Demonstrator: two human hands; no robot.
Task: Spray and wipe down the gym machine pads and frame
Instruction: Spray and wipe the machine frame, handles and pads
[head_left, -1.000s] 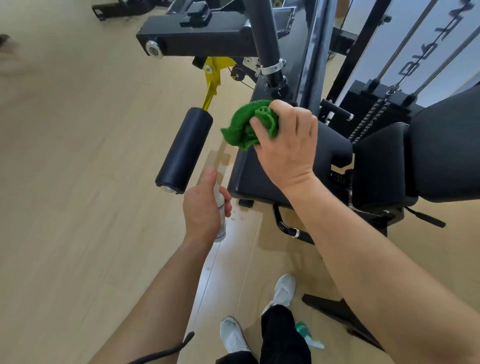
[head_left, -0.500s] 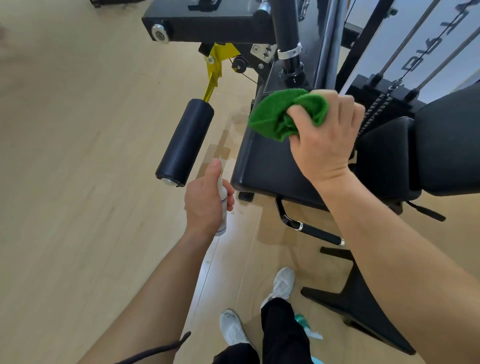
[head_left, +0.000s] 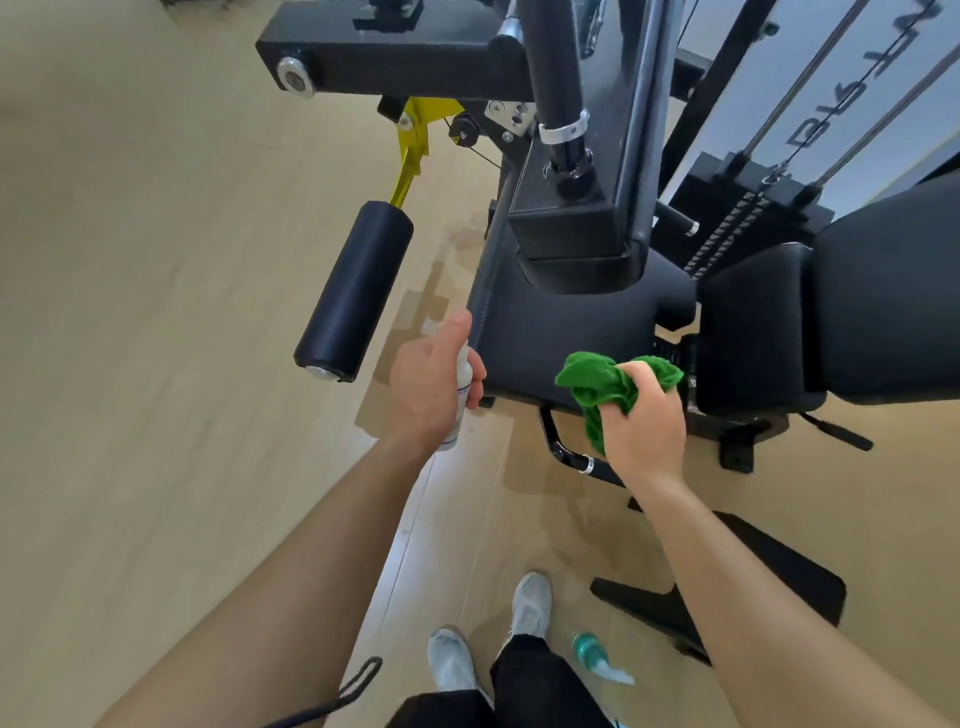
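R hand (head_left: 644, 421) w/ green cloth (head_left: 597, 389) has dropped from the post to the seat pad (head_left: 561, 332) front edge. Roller pad (head_left: 353, 291) sits apart. L hand (head_left: 431, 384) fingers wrap the spray bottle (head_left: 460, 395) beside the seat; R fingers bunch the cloth. Risk: nozzle aim unclear, so overspray could hit the floor (head_left: 156, 364) = slip.

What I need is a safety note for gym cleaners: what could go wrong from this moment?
The left hand holds the spray bottle beside the seat, over wooden floor; overspray could land there and turn slippery. A teal bottle lies beside the right shoe; a step back might trip on it. The green cloth in the right hand dangles by the bent handle under the seat and may snag.
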